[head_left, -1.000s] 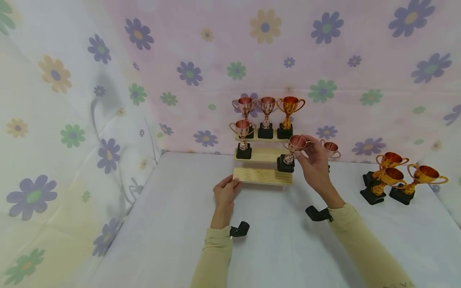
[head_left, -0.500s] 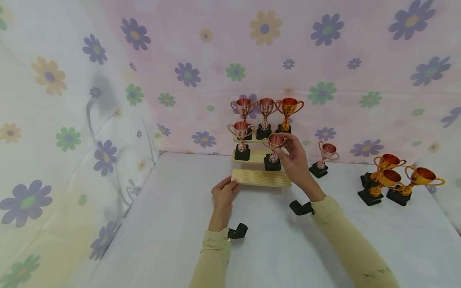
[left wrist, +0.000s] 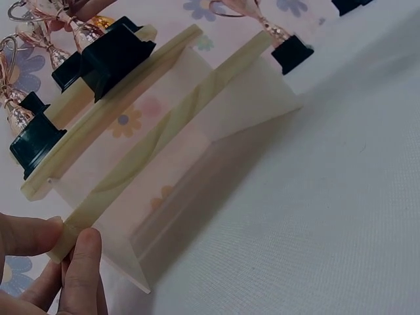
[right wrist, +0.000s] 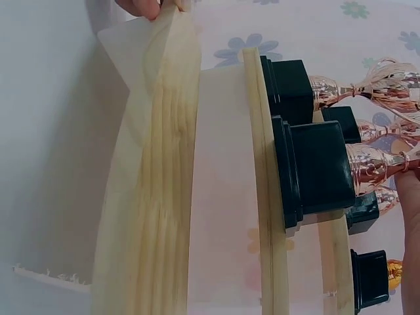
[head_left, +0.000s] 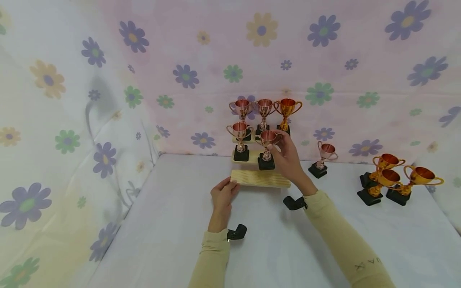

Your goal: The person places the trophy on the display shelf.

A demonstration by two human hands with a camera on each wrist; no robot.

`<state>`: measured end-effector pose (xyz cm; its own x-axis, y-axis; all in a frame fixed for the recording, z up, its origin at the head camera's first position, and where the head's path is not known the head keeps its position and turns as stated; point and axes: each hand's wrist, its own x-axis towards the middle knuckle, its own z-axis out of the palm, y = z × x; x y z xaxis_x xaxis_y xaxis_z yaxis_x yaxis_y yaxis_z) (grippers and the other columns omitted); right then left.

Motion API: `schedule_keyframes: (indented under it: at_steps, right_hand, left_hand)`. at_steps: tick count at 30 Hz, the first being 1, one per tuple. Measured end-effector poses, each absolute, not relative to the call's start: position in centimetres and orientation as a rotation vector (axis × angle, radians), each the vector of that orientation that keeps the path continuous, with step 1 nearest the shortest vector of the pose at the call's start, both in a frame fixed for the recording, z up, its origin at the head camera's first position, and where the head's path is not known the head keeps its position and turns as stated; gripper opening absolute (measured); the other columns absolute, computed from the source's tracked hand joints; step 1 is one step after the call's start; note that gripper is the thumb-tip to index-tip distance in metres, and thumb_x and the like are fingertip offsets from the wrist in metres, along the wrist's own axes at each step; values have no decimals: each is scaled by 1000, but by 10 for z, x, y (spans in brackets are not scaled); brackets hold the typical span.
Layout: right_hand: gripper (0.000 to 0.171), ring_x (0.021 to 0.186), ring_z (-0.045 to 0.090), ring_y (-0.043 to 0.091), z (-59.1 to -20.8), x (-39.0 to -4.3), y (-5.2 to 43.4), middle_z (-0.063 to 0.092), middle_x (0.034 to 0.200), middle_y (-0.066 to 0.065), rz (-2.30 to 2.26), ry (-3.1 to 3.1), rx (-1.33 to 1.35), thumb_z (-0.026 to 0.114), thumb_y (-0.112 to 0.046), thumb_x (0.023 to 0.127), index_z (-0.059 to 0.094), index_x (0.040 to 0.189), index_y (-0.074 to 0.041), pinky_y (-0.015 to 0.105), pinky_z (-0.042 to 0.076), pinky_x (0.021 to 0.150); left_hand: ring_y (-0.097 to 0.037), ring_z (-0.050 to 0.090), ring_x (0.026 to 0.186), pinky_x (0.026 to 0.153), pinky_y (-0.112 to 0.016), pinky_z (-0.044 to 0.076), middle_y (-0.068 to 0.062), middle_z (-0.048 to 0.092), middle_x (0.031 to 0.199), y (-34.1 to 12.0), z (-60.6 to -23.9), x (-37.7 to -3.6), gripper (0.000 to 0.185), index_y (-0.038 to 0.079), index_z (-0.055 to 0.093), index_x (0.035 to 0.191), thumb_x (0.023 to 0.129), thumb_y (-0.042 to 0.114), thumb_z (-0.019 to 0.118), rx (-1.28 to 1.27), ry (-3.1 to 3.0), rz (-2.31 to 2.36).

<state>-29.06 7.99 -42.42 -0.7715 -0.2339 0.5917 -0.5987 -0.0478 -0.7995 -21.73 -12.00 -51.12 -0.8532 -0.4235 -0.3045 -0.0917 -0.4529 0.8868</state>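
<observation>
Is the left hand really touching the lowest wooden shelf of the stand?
Touching. The left wrist view shows it: the left hand pinches the end of the lowest shelf, with no gap between skin and wood.

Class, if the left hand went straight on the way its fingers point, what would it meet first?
The bottom shelf, whose left end the left hand pinches. Past that, probably the middle shelf behind and above it, though depth is hard to judge.

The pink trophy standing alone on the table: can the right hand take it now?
Probably not at once: the right hand grips another pink trophy at the middle shelf, though the way to the lone trophy looks free.
</observation>
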Motion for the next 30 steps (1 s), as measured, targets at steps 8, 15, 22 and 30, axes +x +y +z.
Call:
schedule_keyframes:
  at_steps: [8,15,22,30]
  right_hand:
    - [45,111,51,17,-422,-297,75,49,129,27,1878,-2004,857,54,7,101,39,143,10,12,50,95]
    - [43,112,51,19,-395,-278,69,48,130,35,1898,-2034,844,52,9,101,37,140,18,12,50,91]
    - [42,108,53,16,-395,-283,63,48,127,34,1927,-2005,843,51,9,101,36,140,18,13,52,86]
    - [39,107,52,21,-395,-288,59,49,124,33,1866,-1999,852,51,9,101,37,137,20,15,50,85]
  left_hand:
    - [-16,71,81,82,-30,63,-23,67,111,-119,-512,-218,36,-16,62,125,90,-10,67,717,-1499,-2410]
    - [-15,70,81,82,-30,63,-21,66,109,-120,-513,-217,36,-16,62,126,91,-9,67,721,-1518,-2402]
    - [-15,71,80,81,-30,63,-22,67,109,-120,-512,-218,34,-16,63,123,90,-10,68,734,-1514,-2390]
    - [-16,71,81,82,-30,63,-20,68,106,-119,-513,-218,33,-14,64,123,90,-10,67,740,-1520,-2390]
